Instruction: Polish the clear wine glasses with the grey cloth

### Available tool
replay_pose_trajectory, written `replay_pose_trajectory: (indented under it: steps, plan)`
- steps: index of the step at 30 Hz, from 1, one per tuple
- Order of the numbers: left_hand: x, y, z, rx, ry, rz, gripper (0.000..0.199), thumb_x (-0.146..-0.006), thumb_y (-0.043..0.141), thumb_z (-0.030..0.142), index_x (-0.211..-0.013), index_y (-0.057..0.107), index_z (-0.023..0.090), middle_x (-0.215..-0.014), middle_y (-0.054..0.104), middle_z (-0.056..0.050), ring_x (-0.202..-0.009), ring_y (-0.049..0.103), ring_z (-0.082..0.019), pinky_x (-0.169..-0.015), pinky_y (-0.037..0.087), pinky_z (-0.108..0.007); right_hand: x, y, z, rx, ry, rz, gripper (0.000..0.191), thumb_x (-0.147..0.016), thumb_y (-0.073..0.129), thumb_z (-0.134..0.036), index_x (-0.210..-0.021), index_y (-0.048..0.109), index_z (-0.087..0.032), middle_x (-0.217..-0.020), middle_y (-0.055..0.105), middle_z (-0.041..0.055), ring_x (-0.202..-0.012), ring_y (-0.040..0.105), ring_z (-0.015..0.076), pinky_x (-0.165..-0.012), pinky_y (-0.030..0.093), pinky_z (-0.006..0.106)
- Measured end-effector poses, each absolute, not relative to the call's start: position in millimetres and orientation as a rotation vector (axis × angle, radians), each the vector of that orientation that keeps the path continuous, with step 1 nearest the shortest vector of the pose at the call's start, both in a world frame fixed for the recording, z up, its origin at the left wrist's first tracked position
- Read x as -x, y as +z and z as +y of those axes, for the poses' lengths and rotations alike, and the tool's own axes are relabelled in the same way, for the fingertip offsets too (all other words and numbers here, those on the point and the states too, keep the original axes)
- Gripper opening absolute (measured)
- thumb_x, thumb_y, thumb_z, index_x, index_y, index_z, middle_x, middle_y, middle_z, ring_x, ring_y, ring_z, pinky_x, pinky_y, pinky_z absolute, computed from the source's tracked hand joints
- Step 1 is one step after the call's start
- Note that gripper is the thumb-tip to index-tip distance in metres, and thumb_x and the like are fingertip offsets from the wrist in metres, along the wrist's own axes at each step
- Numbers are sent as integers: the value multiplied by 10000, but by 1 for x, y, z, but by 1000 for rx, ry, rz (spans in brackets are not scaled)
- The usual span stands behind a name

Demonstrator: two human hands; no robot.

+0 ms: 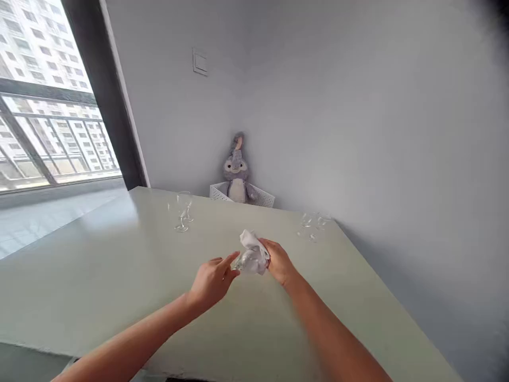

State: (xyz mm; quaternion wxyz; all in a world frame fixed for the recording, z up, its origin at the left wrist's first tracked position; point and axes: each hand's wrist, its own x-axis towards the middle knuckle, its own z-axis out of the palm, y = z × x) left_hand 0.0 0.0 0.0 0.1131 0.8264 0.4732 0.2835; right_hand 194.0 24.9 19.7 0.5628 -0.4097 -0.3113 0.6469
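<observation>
My left hand [214, 279] pinches the foot end of a clear stemmed glass [237, 262] between thumb and index finger. The glass lies sideways above the table, its bowl toward the right. A white cloth [250, 241] wraps over and around that bowl. Closed on the cloth from the right side is my right hand [277, 260]; its fingertips are hidden behind the cloth. Both hands are over the middle of the pale green table [159, 297].
Clear stemmed glasses [182, 228] stand at the back left of the table. More clear glasses [312, 233] are near the right edge. Behind the table, a plush rabbit [237, 178] sits in a white perforated basket [263, 199] at the wall corner. A window is at left.
</observation>
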Motion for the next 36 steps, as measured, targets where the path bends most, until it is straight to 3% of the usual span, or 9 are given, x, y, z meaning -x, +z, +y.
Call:
replay_pose_trajectory:
  steps: [4, 7, 11, 16, 22, 25, 30, 33, 36]
  plan:
    - [-11, -7, 11, -2370, 939, 1394, 364, -852, 396, 291, -1206, 455, 235, -658, 545, 14, -597, 494, -122, -578, 372, -230, -171, 7, 27, 724, 1460, -437, 120, -683, 621, -294, -718, 622, -178, -678, 620, -17, -626, 560, 123, -560, 440, 230]
    - [-22, -12, 22, -2275, 1078, 1362, 382, -854, 390, 278, -1233, 419, 243, -816, 546, -18, -637, 506, -121, -610, 406, -241, -158, 5, 20, 588, 1469, -456, 188, -744, 559, -346, -865, 621, -216, -894, 643, 6, -838, 580, 169, -678, 467, 283]
    - [-43, -16, 28, -2134, 1278, 1420, 390, -824, 402, 208, -1204, 467, 260, -1005, 481, -70, -869, 509, -173, -745, 439, -315, -142, -1, 4, 616, 1477, -648, 258, -793, 515, -397, -981, 590, -237, -1036, 610, 16, -950, 547, 181, -754, 453, 302]
    - [-58, -15, 22, -1861, 1214, 1270, 418, -737, 482, 156, -1134, 543, 270, -1284, 417, -56, -1201, 331, -275, -982, 274, -460, -146, -20, 1, 743, 1467, -691, 312, -726, 618, -378, -989, 571, -217, -904, 636, 27, -797, 581, 167, -649, 457, 273]
    - [-35, -2, 33, -1051, 895, 722, 544, -775, 540, 368, -1265, 355, 221, -1207, 522, -110, -1062, 516, -255, -863, 422, -387, -175, -22, 6, 847, 1772, -755, 319, -646, 689, -402, -820, 592, -154, -696, 606, 20, -576, 552, 136, -517, 451, 271]
    - [-24, 1, 41, -987, 859, 701, 549, -722, 631, 338, -1196, 404, 177, -1101, 589, -125, -1013, 553, -238, -877, 406, -365, -179, -22, 6, 939, 1817, -855, 311, -646, 688, -401, -800, 580, -152, -664, 591, 14, -548, 537, 126, -510, 444, 262]
    - [-17, -5, 52, -892, 938, 821, 456, -667, 692, 308, -1046, 471, 186, -991, 632, -75, -897, 602, -176, -862, 414, -318, -176, -22, 4, 1205, 1069, -1380, 305, -793, 500, -453, -860, 590, -170, -750, 597, 41, -668, 552, 159, -602, 451, 281]
    - [-16, -11, 56, -778, 954, 817, 383, -642, 709, 295, -943, 505, 176, -861, 643, -44, -752, 623, -154, -717, 473, -278, -174, -21, -3, 1196, 538, -1848, 301, -834, 451, -406, -1012, 589, -206, -1015, 582, 76, -834, 548, 189, -739, 442, 320]
    - [-14, -15, 59, -692, 999, 862, 332, -622, 723, 274, -867, 535, 150, -686, 618, -16, -597, 604, -136, -543, 463, -230, -169, -22, -10, 1176, 117, -2174, 239, -830, 474, -346, -977, 617, -223, -1104, 563, 65, -885, 535, 215, -805, 421, 375]
